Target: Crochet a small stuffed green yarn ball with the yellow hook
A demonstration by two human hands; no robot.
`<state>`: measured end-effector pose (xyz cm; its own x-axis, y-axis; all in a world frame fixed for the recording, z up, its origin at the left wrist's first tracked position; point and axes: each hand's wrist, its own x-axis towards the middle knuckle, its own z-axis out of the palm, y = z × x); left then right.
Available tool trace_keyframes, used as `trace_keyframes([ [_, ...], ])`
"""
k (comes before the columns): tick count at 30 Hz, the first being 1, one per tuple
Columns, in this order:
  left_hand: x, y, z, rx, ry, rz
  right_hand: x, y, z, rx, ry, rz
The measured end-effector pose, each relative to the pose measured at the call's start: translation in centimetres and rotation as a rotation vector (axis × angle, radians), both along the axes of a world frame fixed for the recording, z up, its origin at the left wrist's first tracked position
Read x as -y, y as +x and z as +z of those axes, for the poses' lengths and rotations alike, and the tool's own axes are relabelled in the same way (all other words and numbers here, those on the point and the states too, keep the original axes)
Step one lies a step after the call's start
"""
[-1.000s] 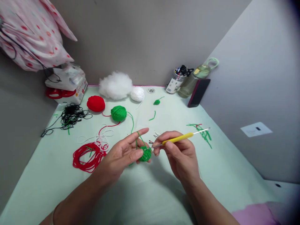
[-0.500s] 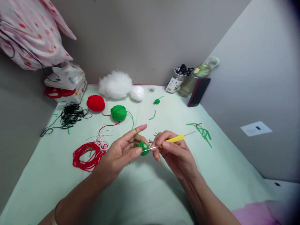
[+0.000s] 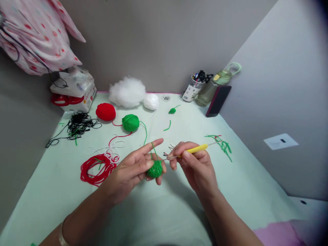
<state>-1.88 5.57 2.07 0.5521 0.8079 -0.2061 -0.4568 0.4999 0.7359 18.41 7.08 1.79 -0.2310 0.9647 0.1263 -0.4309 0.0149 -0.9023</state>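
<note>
Between the thumb and fingers of my left hand (image 3: 135, 167) is a small round green crochet piece (image 3: 154, 169). Green yarn (image 3: 153, 147) loops over my raised left index finger and runs down to the piece. My right hand (image 3: 196, 164) grips a crochet hook (image 3: 196, 149) by its yellow handle, and its metal tip meets the upper right edge of the piece. Behind my left hand sits the green yarn ball (image 3: 130, 122), with a strand trailing from it toward that hand.
Red yarn coils (image 3: 96, 169) and a tangle of black yarn (image 3: 80, 124) lie at left. Farther back are a red yarn ball (image 3: 106, 112), white stuffing (image 3: 127, 92) and a white yarn ball (image 3: 151, 101). Green scraps (image 3: 222, 145), a phone (image 3: 218, 101) and a bottle (image 3: 205, 92) are at right.
My left hand has turned the green crochet piece so more of its rounded side shows. The hook has drawn back to the right, its tip now at the piece's edge.
</note>
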Motion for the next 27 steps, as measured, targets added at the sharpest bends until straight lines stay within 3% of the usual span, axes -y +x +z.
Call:
trace_keyframes([
  [5, -0.2, -0.1, -0.2, 0.039, -0.007, -0.015, -0.2, 0.6, 0.2, -0.010, 0.000, 0.046],
  [9, -0.2, 0.0, -0.4, -0.018, 0.089, 0.050, 0.0, 0.4, 0.1, -0.040, -0.016, 0.096],
  [11, -0.1, 0.2, -0.5, -0.082, 0.135, 0.079, 0.3, 0.0, 0.0, 0.011, 0.085, 0.055],
  [15, 0.3, 0.7, -0.7, -0.206, 0.145, 0.138, 1.0, -0.6, -0.2, 0.312, 0.377, -0.117],
  [17, 0.4, 0.9, -0.6, -0.247, 0.136, 0.158, 1.1, -0.7, -0.2, 0.390, 0.438, -0.131],
  [20, 0.4, 1.0, -0.4, -0.305, 0.133, 0.179, 0.9, -0.7, -0.4, 0.340, 0.413, -0.129],
  [27, 0.5, 0.7, -0.5, -0.453, 0.224, 0.197, 0.8, -0.6, -1.1, 0.121, 0.190, -0.046],
])
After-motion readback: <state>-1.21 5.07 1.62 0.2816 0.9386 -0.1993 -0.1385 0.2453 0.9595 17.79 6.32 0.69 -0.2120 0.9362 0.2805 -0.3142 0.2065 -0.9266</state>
